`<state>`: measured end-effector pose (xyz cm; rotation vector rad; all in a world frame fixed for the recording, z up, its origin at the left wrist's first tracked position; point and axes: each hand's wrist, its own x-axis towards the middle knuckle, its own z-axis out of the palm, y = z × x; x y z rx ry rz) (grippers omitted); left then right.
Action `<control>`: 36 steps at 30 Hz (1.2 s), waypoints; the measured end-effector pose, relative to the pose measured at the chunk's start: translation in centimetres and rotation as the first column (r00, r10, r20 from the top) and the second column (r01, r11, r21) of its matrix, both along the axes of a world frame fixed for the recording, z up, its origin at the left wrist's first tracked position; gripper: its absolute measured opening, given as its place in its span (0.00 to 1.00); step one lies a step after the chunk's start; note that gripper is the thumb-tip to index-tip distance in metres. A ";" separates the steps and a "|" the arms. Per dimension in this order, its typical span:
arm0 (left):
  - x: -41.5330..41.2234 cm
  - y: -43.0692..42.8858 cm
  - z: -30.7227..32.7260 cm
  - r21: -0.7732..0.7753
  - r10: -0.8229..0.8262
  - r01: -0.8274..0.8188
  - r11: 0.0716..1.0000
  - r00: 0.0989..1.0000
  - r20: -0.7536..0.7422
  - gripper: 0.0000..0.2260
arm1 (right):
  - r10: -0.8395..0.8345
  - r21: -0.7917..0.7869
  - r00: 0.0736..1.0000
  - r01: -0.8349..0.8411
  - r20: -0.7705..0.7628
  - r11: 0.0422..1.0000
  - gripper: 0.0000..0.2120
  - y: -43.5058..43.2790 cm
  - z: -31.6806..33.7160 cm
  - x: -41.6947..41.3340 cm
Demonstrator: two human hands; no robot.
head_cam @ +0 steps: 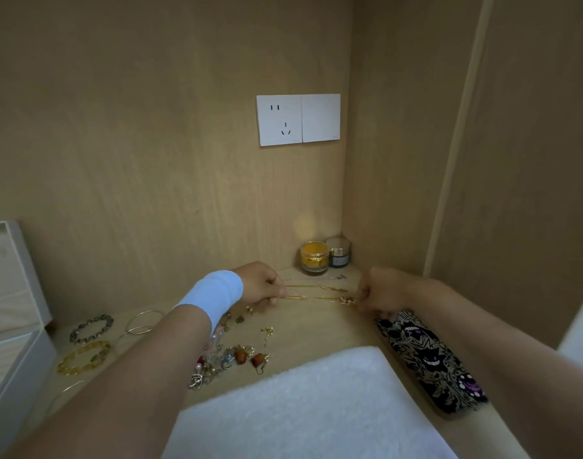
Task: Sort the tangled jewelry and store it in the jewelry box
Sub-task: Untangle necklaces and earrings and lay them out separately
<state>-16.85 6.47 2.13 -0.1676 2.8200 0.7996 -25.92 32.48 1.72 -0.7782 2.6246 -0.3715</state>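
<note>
A fine gold chain necklace (316, 297) is stretched out just above the wooden desktop (320, 329), toward the back of the alcove, and is held at both ends. The left hand (262, 286), with a white wristband (217, 293) on the wrist, pinches one end with curled fingers. The right hand (379, 293) pinches the other end, where a small cluster of charms or a knot sits; which of the two cannot be told. A second thin gold strand runs between the hands just behind the first. Below the left forearm lies a tangled heap of earrings (230, 357), with amber-red beads, pearls and silver pieces among it, and a few loose gold bits are scattered near it. Further left on the desktop are thin gold bangles (144, 321), a dark beaded bracelet (91, 327) and a yellow beaded bracelet (83, 357), each lying apart from the heap. The jewelry box (22, 376), pale grey, stands open at the far left edge with its lid up. A white towel (316, 402) lies at the front, and just to its right is a phone (429, 359) in a black cartoon-monster case. In the back corner a yellow jar (314, 258) and a smaller dark jar (338, 252) stand side by side, touching or nearly so. A white wall socket (297, 119) is set in the panel above.
</note>
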 end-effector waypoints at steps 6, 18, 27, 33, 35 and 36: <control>-1.2 1.1 -1.4 -0.220 0.018 -0.024 0.975 0.999 -0.030 0.05 | 0.094 0.139 0.986 -0.074 -0.138 0.987 0.05 -0.9 -0.7 -0.3; 1.6 -1.4 1.2 -0.180 0.063 -0.077 0.981 0.995 -0.083 0.07 | 0.105 0.111 0.922 -0.068 -0.374 0.992 0.10 -5.5 1.2 0.8; 9.2 -8.4 0.4 -0.087 0.204 -0.220 0.972 0.965 -0.164 0.08 | 0.348 -0.161 0.920 -0.377 -0.181 0.912 0.06 -16.5 1.0 7.8; 11.9 -9.6 -3.0 0.015 0.273 -0.276 0.961 0.944 -0.186 0.08 | 0.395 -0.205 0.906 -0.420 -0.155 0.884 0.09 -20.5 -2.0 9.2; 12.2 -9.8 -3.7 0.007 0.294 -0.298 0.955 0.939 -0.177 0.08 | 0.410 -0.184 0.900 -0.433 -0.149 0.882 0.09 -21.1 -2.5 9.1; 12.2 -10.1 -4.1 0.000 0.294 -0.299 0.954 0.941 -0.169 0.08 | 0.411 -0.168 0.901 -0.431 -0.140 0.887 0.09 -21.4 -2.6 9.0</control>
